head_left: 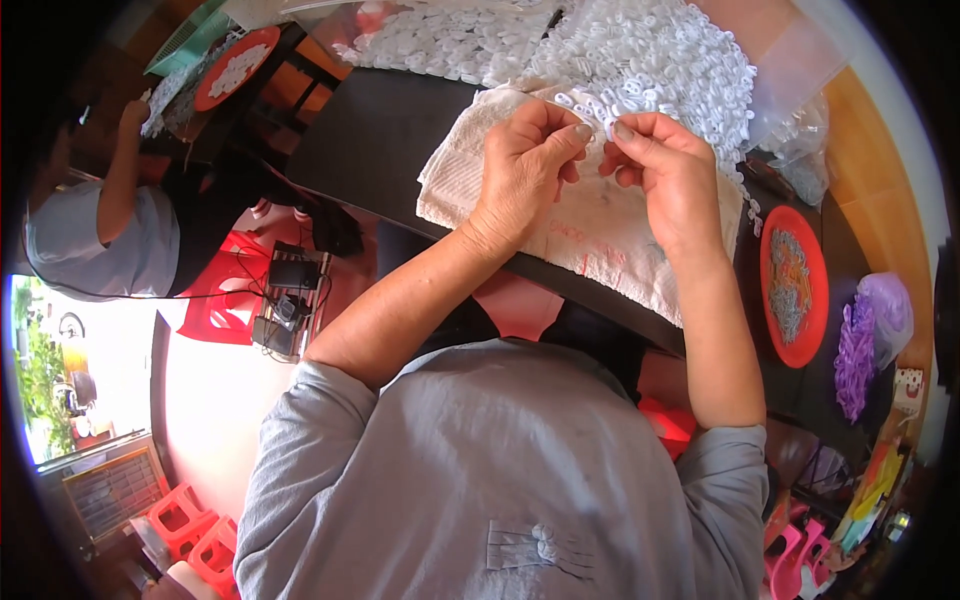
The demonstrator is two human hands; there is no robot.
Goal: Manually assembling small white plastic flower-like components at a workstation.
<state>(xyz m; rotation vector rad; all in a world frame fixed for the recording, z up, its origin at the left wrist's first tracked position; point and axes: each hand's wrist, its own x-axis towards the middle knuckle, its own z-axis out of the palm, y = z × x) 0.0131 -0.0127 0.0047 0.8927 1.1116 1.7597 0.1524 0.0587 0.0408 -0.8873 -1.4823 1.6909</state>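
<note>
My left hand (530,165) and my right hand (668,165) are raised close together over a cream towel (590,240) on the dark table. Thumb and forefinger of my right hand pinch a small white plastic loop piece (610,126). My left hand's fingertips are also pressed together beside it; whatever they grip is too small to make out. Just beyond the fingertips, more white loop pieces (640,95) lie on the towel's far edge. Behind them spreads a large heap of the same white pieces (660,45).
At the right stands a red plate (818,300) of thin metal pieces, with a purple bundle (853,350) beyond it. Clear plastic bags (800,135) lie at the back right. Another person (105,230) works at the far left, near a red plate (215,85) and a green basket (190,45).
</note>
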